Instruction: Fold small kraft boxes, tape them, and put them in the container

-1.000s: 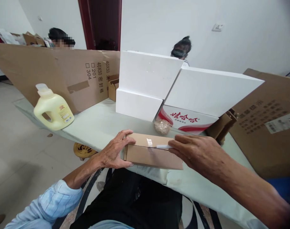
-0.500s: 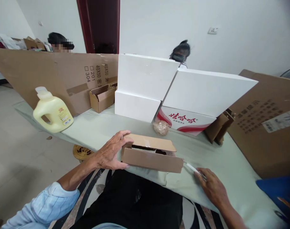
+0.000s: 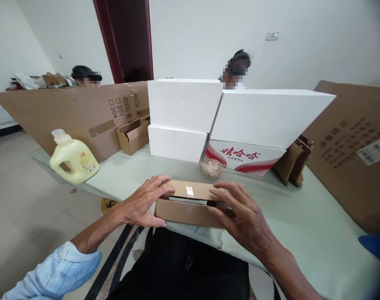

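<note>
A small, narrow brown cardboard box (image 3: 185,213) lies lengthwise at the table's near edge. Its top is parted by a long gap, through which something pale shows. A shiny piece of tape sticks to its far flap. Around the left end of the box, my left hand (image 3: 142,201) grips with the thumb on the near side and the fingers on the far flap. My right hand (image 3: 244,214) clasps the right end the same way, hiding that corner. Just beyond the box sits a crumpled ball of clear tape (image 3: 212,168).
White boxes (image 3: 185,106) are stacked at the back, above a red-and-white printed carton (image 3: 239,155). A yellow jug (image 3: 74,160) and an open small carton (image 3: 133,136) stand left. Big cardboard panels (image 3: 355,154) flank the green-covered table (image 3: 289,216). Two people are behind.
My right hand has moved left from the table onto the box's right end. The thin white stick-like thing it held is out of sight. My left hand keeps its grip.
</note>
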A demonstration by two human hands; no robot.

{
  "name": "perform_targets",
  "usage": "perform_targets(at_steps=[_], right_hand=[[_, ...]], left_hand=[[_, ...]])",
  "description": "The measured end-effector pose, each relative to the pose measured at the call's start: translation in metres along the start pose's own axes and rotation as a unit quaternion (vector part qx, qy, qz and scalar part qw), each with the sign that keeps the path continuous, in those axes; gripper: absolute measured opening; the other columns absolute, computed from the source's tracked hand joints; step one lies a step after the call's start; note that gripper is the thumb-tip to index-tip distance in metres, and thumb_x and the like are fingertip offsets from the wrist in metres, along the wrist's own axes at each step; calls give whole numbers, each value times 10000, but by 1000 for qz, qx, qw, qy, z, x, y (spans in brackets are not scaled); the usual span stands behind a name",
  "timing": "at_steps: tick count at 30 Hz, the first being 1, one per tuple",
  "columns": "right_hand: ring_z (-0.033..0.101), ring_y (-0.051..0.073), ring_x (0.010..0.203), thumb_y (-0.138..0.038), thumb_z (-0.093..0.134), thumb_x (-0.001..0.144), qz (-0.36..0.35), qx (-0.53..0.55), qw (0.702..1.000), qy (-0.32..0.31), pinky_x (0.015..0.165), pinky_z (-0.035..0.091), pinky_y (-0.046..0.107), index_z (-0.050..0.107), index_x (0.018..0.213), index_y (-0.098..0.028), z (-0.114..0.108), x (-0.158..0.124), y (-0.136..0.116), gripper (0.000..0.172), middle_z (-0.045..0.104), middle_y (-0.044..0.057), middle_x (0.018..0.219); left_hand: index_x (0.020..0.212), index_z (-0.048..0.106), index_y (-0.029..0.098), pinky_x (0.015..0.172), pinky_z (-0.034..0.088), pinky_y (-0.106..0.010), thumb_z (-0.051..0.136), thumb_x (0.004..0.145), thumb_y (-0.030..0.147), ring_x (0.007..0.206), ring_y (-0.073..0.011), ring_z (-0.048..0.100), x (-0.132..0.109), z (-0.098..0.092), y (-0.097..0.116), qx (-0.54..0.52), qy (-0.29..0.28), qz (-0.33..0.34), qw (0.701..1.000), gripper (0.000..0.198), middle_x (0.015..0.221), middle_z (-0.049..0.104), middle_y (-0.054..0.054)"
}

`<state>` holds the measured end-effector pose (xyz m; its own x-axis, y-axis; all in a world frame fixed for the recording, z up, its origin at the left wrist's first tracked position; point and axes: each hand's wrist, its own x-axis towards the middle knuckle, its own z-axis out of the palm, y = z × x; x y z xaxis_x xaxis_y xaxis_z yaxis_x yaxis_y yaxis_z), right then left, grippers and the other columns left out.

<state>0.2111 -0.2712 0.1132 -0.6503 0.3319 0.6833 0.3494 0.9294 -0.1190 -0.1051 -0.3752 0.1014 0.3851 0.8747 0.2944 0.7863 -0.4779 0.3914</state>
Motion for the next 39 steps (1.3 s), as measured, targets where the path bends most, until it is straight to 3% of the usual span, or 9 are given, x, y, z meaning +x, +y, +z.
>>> perform_targets(at_steps=[2,7,14,24,30,35,39], right_hand=[[644,323,1133,-333,643,1045,-20,-16,999,-32,920,540,485,646,1257,-234,8,7,-3,233,695,145,1271],[647,280,1052,-274,581,1081,-29,-23,999,-17,890,516,442,657,1173,-220,23,2,-3,131,707,127,1163],[610,248,1012,-232,542,1092,-10,9,1000,-16,900,479,415,658,1082,-214,28,1,-6,119,691,92,1092],[594,263,1028,-203,589,1048,-11,22,1000,-3,909,457,419,656,1127,-197,34,-5,-9,104,687,94,1117],[603,304,1070,-285,710,991,-25,1,1000,5,948,471,453,637,1226,-169,35,-12,-8,272,691,128,1184],[601,302,1059,-299,786,944,-15,13,1000,0,948,478,463,633,1225,-170,36,-15,-10,345,688,122,1181],[608,295,1071,-260,824,899,5,27,1000,-4,935,475,454,621,1164,-190,35,-13,-12,342,692,105,1183]], left_hand=[[1443,513,242,1184,452,-586,946,706,400,1490,-420,438,0,-2,-2,4,0,0,1000,869,1633,403,-190],[1391,568,227,1170,449,-571,896,781,533,1463,-410,478,6,-13,-3,10,-11,-2,1000,758,1597,473,-192],[1163,670,221,1122,452,-492,626,1042,350,1327,-308,614,40,-17,12,27,-1,-4,1000,182,1432,655,-115],[1122,728,195,1011,531,-384,629,975,182,1147,-255,683,72,-15,15,12,-34,52,998,178,1304,689,-102],[1105,727,197,973,534,-355,660,957,199,1137,-245,684,79,-17,12,-14,-64,35,997,163,1320,676,-94],[1198,702,195,966,552,-369,679,969,230,1136,-252,688,77,-13,8,-20,-58,26,998,232,1326,686,-103],[1182,706,190,1040,545,-401,682,992,251,1209,-263,674,67,-11,15,-27,11,39,999,200,1367,673,-131]])
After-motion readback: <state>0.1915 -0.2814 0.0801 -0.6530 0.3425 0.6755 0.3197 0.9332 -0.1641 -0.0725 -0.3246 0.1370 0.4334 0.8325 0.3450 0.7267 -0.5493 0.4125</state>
